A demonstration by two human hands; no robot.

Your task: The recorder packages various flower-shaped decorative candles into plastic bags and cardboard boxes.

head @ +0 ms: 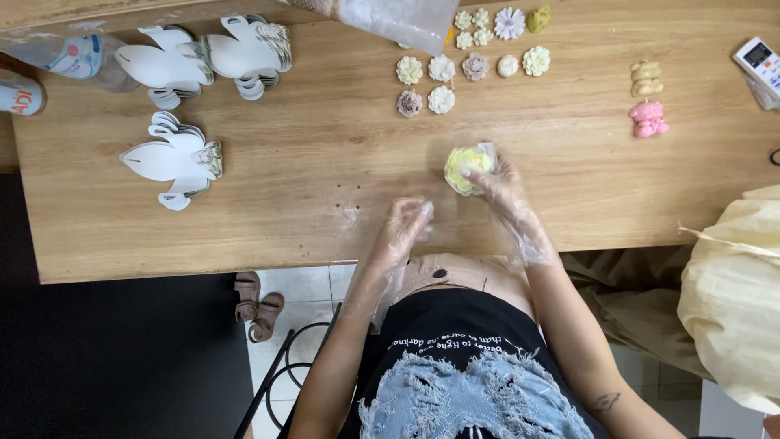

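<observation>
The work looks to be at the wrapping stage: the right hand (504,191), in a thin clear plastic glove, pinches a yellow flower-shaped piece (465,169) that sits in a small clear bag (485,154) on the wooden table (309,179), near the middle and a little to the right. The next move seems to call for a steady hold on the bag's edge while the piece is settled in, as the film is limp and slippery. The left hand (404,232), also gloved, hovers just near of the table edge, fingers loosely curled and grasping nothing. Both forearms reach forward from the body, elbows bent. Farther off lie rows of small flower pieces (443,85), pale and mauve. To the far left rest stacks of white cut-out cards (175,158).
</observation>
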